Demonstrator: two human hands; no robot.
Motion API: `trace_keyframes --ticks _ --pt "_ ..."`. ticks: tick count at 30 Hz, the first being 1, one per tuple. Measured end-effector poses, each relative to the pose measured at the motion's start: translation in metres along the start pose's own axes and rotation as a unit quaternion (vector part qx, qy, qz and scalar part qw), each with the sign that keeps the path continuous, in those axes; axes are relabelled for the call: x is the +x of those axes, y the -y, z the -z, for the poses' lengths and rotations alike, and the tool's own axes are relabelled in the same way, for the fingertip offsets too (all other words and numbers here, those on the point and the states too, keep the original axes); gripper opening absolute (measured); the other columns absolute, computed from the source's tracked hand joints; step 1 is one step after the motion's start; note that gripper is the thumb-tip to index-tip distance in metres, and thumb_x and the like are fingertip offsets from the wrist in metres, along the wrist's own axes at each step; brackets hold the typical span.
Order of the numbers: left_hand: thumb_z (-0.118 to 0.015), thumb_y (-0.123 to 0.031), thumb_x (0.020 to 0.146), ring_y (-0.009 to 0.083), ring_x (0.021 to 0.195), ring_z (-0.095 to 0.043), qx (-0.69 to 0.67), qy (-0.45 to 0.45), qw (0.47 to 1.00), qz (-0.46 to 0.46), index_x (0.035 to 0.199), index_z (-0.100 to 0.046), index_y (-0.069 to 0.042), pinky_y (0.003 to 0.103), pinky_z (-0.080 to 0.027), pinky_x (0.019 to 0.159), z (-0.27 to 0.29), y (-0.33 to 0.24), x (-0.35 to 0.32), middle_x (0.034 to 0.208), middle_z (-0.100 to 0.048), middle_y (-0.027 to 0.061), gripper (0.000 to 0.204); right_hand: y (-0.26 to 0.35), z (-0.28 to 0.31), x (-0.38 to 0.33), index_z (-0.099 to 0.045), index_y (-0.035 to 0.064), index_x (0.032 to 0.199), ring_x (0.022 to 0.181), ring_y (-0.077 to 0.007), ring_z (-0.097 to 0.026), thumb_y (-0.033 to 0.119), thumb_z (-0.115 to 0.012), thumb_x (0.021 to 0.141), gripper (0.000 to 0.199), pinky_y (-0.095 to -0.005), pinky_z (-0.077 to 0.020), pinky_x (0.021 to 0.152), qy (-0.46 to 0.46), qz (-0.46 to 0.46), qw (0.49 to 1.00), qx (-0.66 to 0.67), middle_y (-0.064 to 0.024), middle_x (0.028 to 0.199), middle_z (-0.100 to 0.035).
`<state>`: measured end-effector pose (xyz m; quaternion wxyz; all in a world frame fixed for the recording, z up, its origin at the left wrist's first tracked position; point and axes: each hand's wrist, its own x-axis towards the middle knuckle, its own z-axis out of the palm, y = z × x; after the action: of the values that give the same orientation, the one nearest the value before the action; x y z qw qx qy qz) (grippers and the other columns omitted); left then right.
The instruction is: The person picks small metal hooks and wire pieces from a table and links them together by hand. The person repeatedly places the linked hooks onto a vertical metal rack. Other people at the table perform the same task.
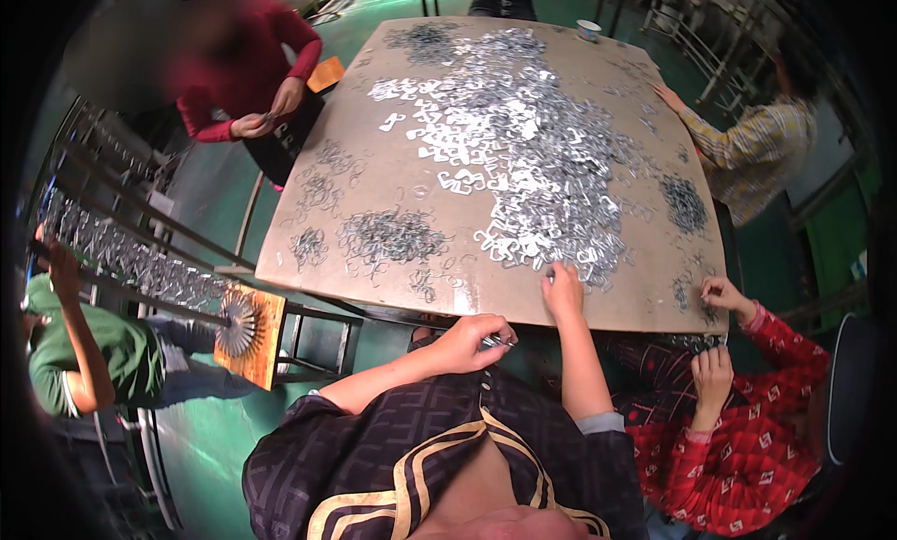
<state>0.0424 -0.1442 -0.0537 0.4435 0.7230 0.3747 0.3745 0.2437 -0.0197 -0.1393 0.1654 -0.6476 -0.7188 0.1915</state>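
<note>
Right hand [562,291] touches shiny flat metal pieces [523,138]; silvery, heaped.

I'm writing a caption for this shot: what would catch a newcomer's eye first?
The big heap of shiny flat metal pieces spread over the middle of the brown table draws the eye first. At the near edge, the person's right hand reaches into that heap while the left hand holds a small bunch of metal parts. Darker piles of wire clips lie to the left.

metal pieces [523,157]: shiny silver | table [374,120]: tan | floor [215,428]: green
</note>
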Motion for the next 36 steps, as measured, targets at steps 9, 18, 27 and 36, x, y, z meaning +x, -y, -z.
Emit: trace_keyframes --ticks 9,18,27,36 --pt "-0.063 0.000 0.075 0.0287 0.086 -0.065 0.008 -0.013 1.000 -0.019 0.081 -0.052 -0.001 0.035 -0.050 0.075 -0.003 0.009 -0.007 0.088 -0.066 0.0122 0.013 0.012 0.012 -0.013 -0.055 -0.0008 0.099 0.092 -0.0403 -0.061 0.008 -0.067 0.075 0.028 -0.0481 -0.0507 0.079 0.019 0.020 0.993 -0.111 -0.0234 0.102 -0.056" --pt "-0.064 -0.001 0.075 0.0306 0.084 -0.065 0.012 -0.013 0.999 -0.026 0.080 -0.051 -0.002 0.037 -0.051 0.072 -0.009 0.015 -0.011 0.086 -0.065 0.0124 0.014 0.010 0.024 -0.010 -0.060 0.0004 0.103 0.100 -0.0413 -0.058 0.004 -0.064 0.071 0.033 -0.0464 -0.0480 0.087 0.025 0.040 0.991 -0.128 -0.0269 0.108 -0.055" --pt "-0.063 -0.004 0.073 0.0304 0.075 -0.059 -0.010 -0.008 0.997 -0.073 0.080 -0.051 -0.001 0.037 -0.047 0.067 -0.023 0.027 -0.009 0.077 -0.058 0.0113 0.014 -0.029 0.015 -0.009 -0.067 -0.0011 0.092 0.092 -0.0409 -0.059 -0.001 -0.058 0.075 0.019 -0.0454 -0.0470 0.083 -0.029 0.093 0.986 -0.137 -0.0241 0.098 -0.059" --pt "-0.063 -0.005 0.074 0.0308 0.074 -0.060 -0.008 -0.019 0.997 -0.068 0.079 -0.052 -0.001 0.037 -0.047 0.066 -0.024 0.030 -0.011 0.076 -0.059 0.0116 0.014 -0.035 0.015 -0.005 -0.067 0.0008 0.091 0.090 -0.0391 -0.059 -0.001 -0.064 0.072 0.019 -0.0452 -0.0473 0.081 -0.004 0.115 0.985 -0.131 -0.0219 0.097 -0.059"
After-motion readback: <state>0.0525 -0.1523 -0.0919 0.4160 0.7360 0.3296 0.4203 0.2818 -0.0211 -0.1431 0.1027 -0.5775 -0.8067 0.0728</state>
